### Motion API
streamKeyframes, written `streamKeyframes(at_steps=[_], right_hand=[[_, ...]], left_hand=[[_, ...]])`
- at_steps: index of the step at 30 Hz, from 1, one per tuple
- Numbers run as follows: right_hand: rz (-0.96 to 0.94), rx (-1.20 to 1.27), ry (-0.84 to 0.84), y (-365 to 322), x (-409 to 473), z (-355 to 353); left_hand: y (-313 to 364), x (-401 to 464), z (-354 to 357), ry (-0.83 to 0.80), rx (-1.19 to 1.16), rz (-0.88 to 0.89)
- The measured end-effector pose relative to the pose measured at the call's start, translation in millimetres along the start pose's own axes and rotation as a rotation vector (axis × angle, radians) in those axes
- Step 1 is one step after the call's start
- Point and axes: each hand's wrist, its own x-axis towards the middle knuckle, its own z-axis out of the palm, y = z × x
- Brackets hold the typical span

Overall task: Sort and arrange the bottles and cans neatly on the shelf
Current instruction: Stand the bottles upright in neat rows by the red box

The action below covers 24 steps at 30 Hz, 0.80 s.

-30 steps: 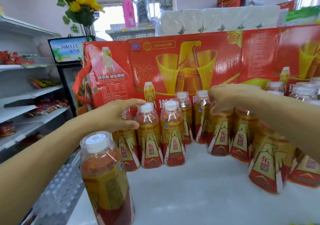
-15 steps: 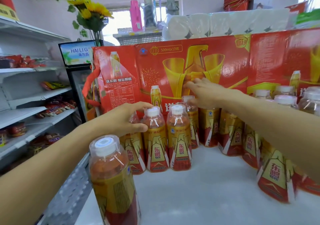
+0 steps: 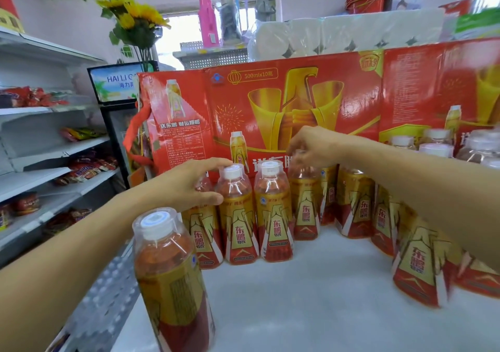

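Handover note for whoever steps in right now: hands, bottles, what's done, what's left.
Left hand: gripping the neck of the leftmost bottle in the back row.
Right hand: fingers curled over the cap area of a bottle further right in that row; blurred, so the grip is unclear.
Bottles: a row stands upright on the white shelf top against the red cartons, curving forward on the right. One lone bottle stands apart at the front left.
Done: most of the row is lined up.
Left: straighten the right side, bring the lone bottle in.
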Motion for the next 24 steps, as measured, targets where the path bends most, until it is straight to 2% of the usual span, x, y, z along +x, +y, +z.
streamKeyframes(at_steps=[7, 17, 24], right_hand=[[-0.021, 0.037, -0.030, 2.0, -35.7, -12.7], [-0.014, 0.063, -0.056, -12.5, -34.8, -6.7], [0.034, 0.051, -0.023, -14.8, -42.6, 4.9]], left_hand=[[-0.8, -0.4, 2.1, 0.005, -0.029, -0.011], [1.0, -3.1, 1.0, -0.007, -0.046, -0.025], [8.8, -16.6, 3.4, 0.153, -0.089, -0.028]])
